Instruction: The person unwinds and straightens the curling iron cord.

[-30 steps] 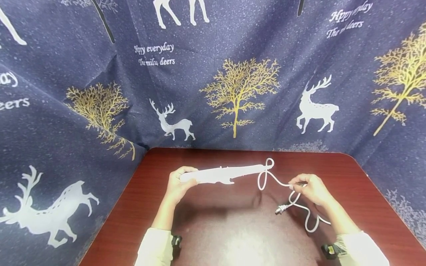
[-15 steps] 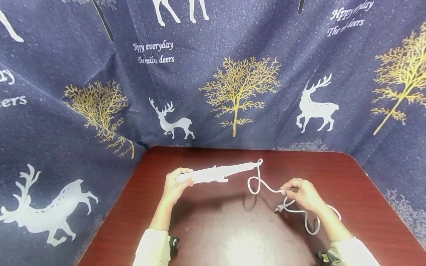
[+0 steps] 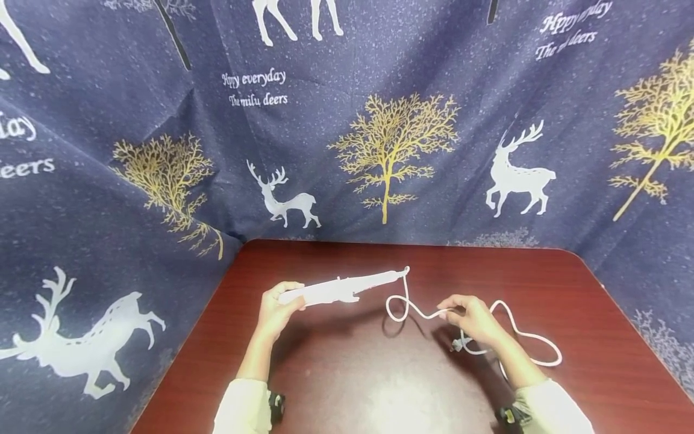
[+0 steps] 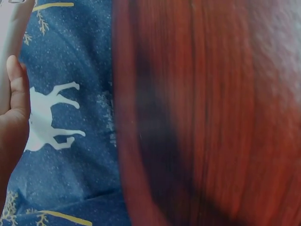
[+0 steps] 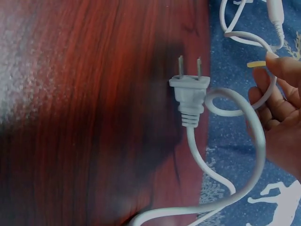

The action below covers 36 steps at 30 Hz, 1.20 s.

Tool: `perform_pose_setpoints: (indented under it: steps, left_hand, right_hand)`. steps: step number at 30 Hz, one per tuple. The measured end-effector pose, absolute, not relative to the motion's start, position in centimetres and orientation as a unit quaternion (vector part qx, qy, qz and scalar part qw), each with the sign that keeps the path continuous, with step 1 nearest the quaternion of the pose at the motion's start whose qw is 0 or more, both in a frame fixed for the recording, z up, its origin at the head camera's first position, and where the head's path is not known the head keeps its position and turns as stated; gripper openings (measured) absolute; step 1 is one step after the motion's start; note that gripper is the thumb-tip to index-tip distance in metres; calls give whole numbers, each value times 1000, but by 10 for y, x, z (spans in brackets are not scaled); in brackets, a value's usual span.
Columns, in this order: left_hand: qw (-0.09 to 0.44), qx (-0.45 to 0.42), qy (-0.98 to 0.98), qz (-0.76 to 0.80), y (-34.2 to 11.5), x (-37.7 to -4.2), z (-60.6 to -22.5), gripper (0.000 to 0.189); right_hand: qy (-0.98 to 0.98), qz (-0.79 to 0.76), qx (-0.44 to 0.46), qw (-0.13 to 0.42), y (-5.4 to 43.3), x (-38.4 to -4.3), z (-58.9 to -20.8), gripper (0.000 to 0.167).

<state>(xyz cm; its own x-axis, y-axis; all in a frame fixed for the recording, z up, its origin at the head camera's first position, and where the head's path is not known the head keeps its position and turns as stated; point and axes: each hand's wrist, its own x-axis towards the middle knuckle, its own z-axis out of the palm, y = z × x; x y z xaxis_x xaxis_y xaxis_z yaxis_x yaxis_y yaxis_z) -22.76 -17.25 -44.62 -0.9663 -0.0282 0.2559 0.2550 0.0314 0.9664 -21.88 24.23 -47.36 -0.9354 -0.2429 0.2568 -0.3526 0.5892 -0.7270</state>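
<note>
In the head view my left hand (image 3: 275, 307) grips the wide left end of a long, tapered white hair iron (image 3: 325, 292). The iron is held above the table, its narrow end pointing right. Overexposure hides its finer detail. From that narrow end a white cord (image 5: 261, 146) hangs in a small loop. My right hand (image 3: 472, 316) pinches this cord between thumb and fingers, to the right of the iron. A two-pin plug (image 5: 189, 96) dangles below the right hand, prongs upward in the right wrist view. In the left wrist view only part of the left hand (image 4: 16, 103) shows.
A reddish-brown wooden table (image 3: 336, 386) lies under both hands, with a bright glare near its front. More cord loops out around the right forearm. Blue cloth (image 3: 336, 138) printed with deer and trees hangs behind and beside the table.
Both hands have shifted left, the right hand farther and slightly downward, its pinch on the cord kept. The hair iron moved left too. A wide cord loop now shows right of the right hand.
</note>
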Motion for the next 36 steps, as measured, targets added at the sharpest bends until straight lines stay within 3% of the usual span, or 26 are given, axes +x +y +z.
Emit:
perform_pose_setpoints:
  steps: [8,18,28,36]
  left_hand:
    - [104,-73,-710,-693,-177,-226,-451,26]
    - [97,-60,-701,-704,-181,-232,-465,26]
    - [94,-56,-678,-727,-181,-238,-481,25]
    - [100,-40,-666,-738,-183,-240,-489,27]
  right_hand:
    - [-906,392,150,59,242,-218,-475,20]
    - [-893,414,134,111,276,-189,-460,18]
    - [-880,445,87,139,290,-166,-472,18]
    - [-879,460,61,112,285,-152,-475,17]
